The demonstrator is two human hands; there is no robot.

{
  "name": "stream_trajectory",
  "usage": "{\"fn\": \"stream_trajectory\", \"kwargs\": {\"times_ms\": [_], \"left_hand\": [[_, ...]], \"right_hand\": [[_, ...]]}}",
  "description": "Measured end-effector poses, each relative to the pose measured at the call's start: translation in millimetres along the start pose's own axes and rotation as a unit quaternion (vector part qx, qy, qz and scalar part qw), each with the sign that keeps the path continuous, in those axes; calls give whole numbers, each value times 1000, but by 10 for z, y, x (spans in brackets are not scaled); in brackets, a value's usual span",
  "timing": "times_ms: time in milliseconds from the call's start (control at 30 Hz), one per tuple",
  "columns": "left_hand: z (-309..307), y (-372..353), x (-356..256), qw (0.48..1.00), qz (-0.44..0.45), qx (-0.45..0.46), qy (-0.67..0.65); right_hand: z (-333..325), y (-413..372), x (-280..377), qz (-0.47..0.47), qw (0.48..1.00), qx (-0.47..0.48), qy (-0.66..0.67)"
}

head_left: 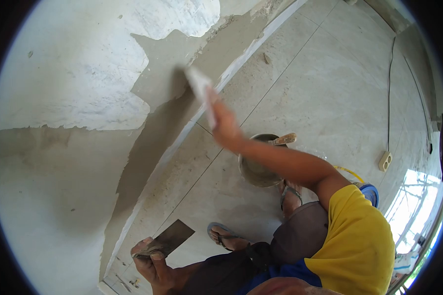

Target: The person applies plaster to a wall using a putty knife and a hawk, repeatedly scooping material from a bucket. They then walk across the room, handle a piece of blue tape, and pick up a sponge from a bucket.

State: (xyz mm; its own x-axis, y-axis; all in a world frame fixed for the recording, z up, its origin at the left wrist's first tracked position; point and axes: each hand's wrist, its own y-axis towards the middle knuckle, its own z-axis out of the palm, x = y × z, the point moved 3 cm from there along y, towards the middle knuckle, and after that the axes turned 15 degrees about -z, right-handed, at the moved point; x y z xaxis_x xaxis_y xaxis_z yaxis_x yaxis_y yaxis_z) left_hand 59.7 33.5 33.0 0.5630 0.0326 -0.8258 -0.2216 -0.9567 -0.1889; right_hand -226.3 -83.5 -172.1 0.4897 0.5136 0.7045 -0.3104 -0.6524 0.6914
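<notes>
My right hand (pixel 226 125) is closed around a white hand float (pixel 200 84), blurred by motion, its far end right at the wall. Damp grey plaster (pixel 155 130) forms a darker band along the foot of the wall (pixel 49 172), below rough-edged white patches. Lower down, my left hand (pixel 152 263) grips a putty knife (pixel 174 238) with a wide rectangular metal blade; its handle is hidden in the fingers. The blade points away from the wall, over the floor tiles.
Beside my feet stands a bucket (pixel 258 174) of grey mix, partly covered by my right arm, with a wooden-handled tool (pixel 284 139) across its rim. A socket block (pixel 385 161) on a cable lies on the tiled floor (pixel 330 98). A blue lid (pixel 370 194) shows behind me.
</notes>
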Motion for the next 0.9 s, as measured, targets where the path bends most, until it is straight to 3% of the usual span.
{"fn": "stream_trajectory", "kwargs": {"times_ms": [33, 67, 167, 233, 267, 400, 467, 500, 567, 633, 700, 767, 833, 900], "left_hand": [[-66, -20, 62, 1000, -7, -27, -6], [-109, -28, 104, 998, -13, -54, -11], [-157, -17, 150, 995, -38, -58, -73], [-192, -54, 186, 995, -37, -55, -77], [-203, -69, 203, 995, -36, -53, -81], [-188, -85, 198, 995, -36, -61, -69], [-138, -44, 196, 995, -41, -60, -64], [-119, -24, 174, 995, -39, -58, -64], [-105, -26, 106, 998, -27, -59, 0], [-140, -56, 94, 997, -33, -63, -8], [-166, -76, 118, 997, -39, -65, -18], [-204, -92, 163, 993, -59, -54, -90], [-223, -111, 158, 994, -49, -56, -75], [-207, -159, 134, 996, -40, -60, -59]], "right_hand": [[-183, 187, -167, 22, 997, -34, -69], [-405, 386, -345, 47, 994, -81, -55], [-864, 820, -744, 16, 985, -131, -110], [-919, 929, -850, 30, 990, -95, -98], [-789, 862, -884, 82, 987, -103, -94], [-152, 390, -265, -24, 998, -25, -54], [-66, 181, 18, -1, 995, 79, 53], [-122, 192, 102, -1, 996, 78, 51], [-302, 260, 246, 114, 987, 66, 90], [-620, 505, 95, 247, 958, -56, 133], [-999, 796, -368, 277, 951, -101, 95], [-1243, 1197, -528, 339, 907, -158, 192], [-1345, 1546, -858, 351, 899, -108, 239], [-1187, 1982, -708, 317, 911, -107, 240]]}}
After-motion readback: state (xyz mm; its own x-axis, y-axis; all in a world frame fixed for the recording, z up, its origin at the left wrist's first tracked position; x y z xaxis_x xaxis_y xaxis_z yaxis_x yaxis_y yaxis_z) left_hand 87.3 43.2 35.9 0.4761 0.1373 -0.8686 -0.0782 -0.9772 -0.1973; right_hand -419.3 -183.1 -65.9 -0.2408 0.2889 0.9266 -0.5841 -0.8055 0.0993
